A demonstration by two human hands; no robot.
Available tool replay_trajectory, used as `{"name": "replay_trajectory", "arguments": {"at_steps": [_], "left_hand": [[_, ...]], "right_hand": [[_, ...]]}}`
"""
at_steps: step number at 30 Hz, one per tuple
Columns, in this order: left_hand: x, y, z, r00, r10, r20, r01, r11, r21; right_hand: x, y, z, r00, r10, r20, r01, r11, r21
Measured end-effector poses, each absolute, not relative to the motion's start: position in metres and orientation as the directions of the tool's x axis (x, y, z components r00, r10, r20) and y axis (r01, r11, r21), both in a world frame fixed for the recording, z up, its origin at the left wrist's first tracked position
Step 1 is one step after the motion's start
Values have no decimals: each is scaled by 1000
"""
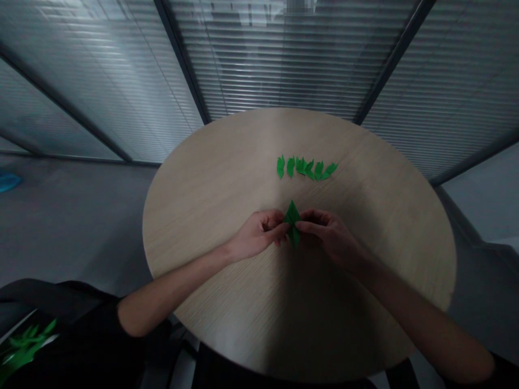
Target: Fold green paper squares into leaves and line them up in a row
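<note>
A small green piece of folded paper (292,212), pointed at its top and bottom, is held upright just above the round table. My left hand (263,231) pinches its left side between thumb and fingers. From the right, my right hand (327,233) pinches the same piece, its thumb pressed against the paper's middle. Beyond my hands, several small green folded paper pieces (311,168) lie in a row on the tabletop; some of them overlap or touch.
The round wooden table (211,178) stands close to glass panels with blinds (279,70). At lower left, more green pieces (30,346) rest beside a dark chair (60,289). A blue object (8,181) lies on the grey floor at far left.
</note>
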State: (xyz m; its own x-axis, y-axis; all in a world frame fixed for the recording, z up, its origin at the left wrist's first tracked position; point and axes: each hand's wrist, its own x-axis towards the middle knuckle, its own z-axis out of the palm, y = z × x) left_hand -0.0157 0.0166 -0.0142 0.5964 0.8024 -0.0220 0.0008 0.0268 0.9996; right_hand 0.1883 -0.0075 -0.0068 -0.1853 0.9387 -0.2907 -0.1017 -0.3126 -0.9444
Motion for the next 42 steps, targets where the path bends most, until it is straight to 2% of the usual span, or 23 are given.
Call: {"name": "replay_trajectory", "arguments": {"at_steps": [4, 12, 21, 29, 34, 39, 42], "left_hand": [[-17, 17, -15, 590, 806, -41, 20, 36, 999], [-16, 16, -19, 577, 814, -73, 77, 34, 996], [-13, 14, -17, 551, 834, -22, 60, -13, 998], [-14, 15, -19, 576, 816, -46, 81, -1, 997], [-13, 14, -20, 569, 822, -36, 78, -11, 997], [-13, 11, -18, 466, 884, 24, 171, -116, 978], [-15, 10, -20, 454, 881, 137, 209, -254, 944]], "right_hand": [[188, -8, -4, -216, 930, -297, -99, -323, -941], [188, -8, -5, -233, 946, -223, 93, -207, -974], [189, -7, -7, -224, 941, -253, 73, -242, -967], [189, -6, -8, -243, 954, -175, 143, -143, -979], [189, -5, -11, -249, 956, -155, 123, -127, -984], [190, -5, -12, -222, 973, -54, 125, -26, -992], [190, -5, -15, -220, 975, -15, 140, 16, -990]]}}
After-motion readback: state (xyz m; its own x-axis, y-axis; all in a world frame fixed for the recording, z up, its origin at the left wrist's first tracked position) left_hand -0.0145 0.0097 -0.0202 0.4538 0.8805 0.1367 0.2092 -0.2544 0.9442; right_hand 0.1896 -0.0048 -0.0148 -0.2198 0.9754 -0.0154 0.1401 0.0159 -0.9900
